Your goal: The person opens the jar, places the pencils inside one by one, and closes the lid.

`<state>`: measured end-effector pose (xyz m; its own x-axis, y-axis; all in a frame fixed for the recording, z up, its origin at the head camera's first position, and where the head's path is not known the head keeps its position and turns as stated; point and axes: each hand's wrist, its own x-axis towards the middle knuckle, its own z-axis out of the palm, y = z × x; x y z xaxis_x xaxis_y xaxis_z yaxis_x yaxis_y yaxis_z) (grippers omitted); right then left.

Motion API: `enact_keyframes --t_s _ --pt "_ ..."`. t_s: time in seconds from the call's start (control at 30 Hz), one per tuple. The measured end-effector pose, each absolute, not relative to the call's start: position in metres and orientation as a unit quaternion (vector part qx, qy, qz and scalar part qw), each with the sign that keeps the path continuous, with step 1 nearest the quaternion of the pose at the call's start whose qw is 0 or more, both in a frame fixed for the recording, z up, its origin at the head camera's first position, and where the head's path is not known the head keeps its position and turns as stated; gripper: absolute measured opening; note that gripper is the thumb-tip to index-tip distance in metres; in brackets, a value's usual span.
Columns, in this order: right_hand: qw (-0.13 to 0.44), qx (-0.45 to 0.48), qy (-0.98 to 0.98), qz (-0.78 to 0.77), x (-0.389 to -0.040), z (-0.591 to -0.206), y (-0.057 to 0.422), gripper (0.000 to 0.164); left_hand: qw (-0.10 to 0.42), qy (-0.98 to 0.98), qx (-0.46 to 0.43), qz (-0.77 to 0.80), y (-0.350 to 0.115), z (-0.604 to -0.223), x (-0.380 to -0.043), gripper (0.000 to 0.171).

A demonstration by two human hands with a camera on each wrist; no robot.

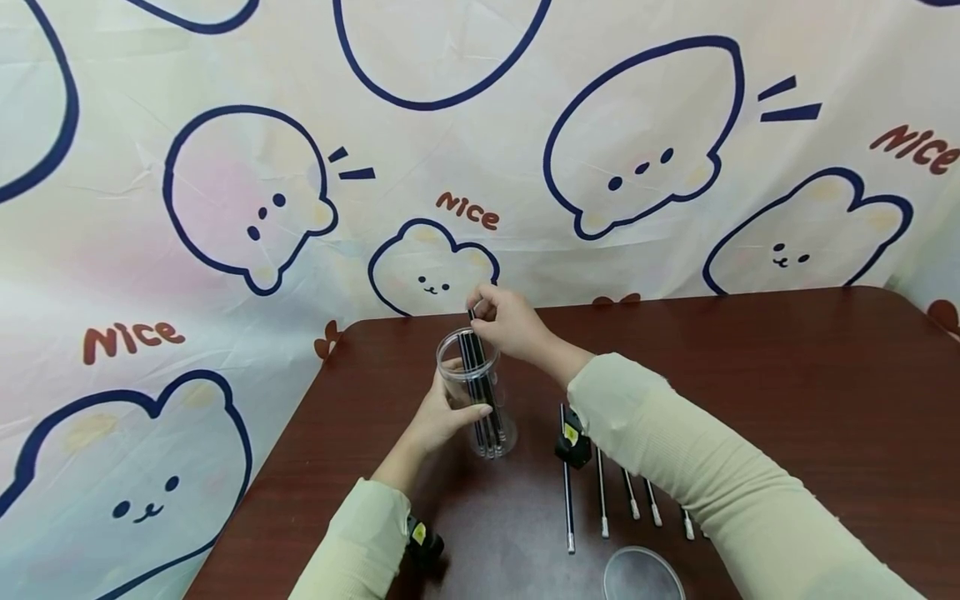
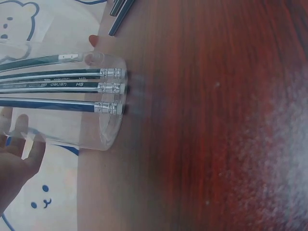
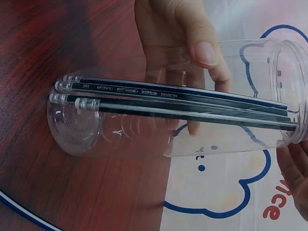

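Observation:
A clear plastic jar [image 1: 450, 368] stands tilted a little near the far edge of the table, with several dark pencils [image 3: 144, 91] inside, silver ferrule ends down. My left hand [image 1: 437, 419] grips it, fingers around the far side and thumb across the near wall. Over the open mouth, my right hand [image 1: 516, 327] pinches the upper end of one pencil [image 1: 471, 316], whose lower part is among the others in the jar. Through the jar wall in the left wrist view, one ferrule [image 2: 68, 57] sits higher than the rest.
More pencils [image 1: 568, 504] lie side by side on the brown table [image 1: 787, 400], partly hidden under my right forearm. A round clear lid [image 1: 643, 577] lies near the front. A cartoon-printed cloth [image 1: 525, 150] hangs behind the table.

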<state>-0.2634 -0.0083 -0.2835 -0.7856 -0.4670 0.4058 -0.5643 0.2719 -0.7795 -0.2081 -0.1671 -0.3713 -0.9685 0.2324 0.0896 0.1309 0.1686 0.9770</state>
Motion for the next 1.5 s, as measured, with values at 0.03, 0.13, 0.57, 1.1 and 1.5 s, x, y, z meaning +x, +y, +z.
enact_keyframes --t_s 0.03,0.13,0.57,1.1,1.5 --pt "0.049 0.325 -0.798 0.505 -0.263 -0.284 -0.008 0.012 0.04 0.765 0.116 0.632 -0.166 -0.368 -0.206 0.072" --pt "0.056 0.328 -0.804 0.492 -0.264 -0.284 -0.007 0.011 0.042 0.763 0.114 0.635 -0.162 -0.359 -0.2 0.073" --pt "0.07 0.346 -0.814 0.462 -0.262 -0.286 -0.005 0.007 0.038 0.786 0.096 0.609 -0.159 -0.351 -0.197 0.073" --pt "-0.012 0.269 -0.787 0.554 -0.265 -0.286 0.009 0.014 0.035 0.776 0.103 0.621 -0.159 -0.356 -0.196 0.074" --pt "-0.099 0.205 -0.731 0.643 -0.26 -0.282 0.031 0.02 0.019 0.784 0.104 0.611 -0.168 -0.377 -0.21 0.075"
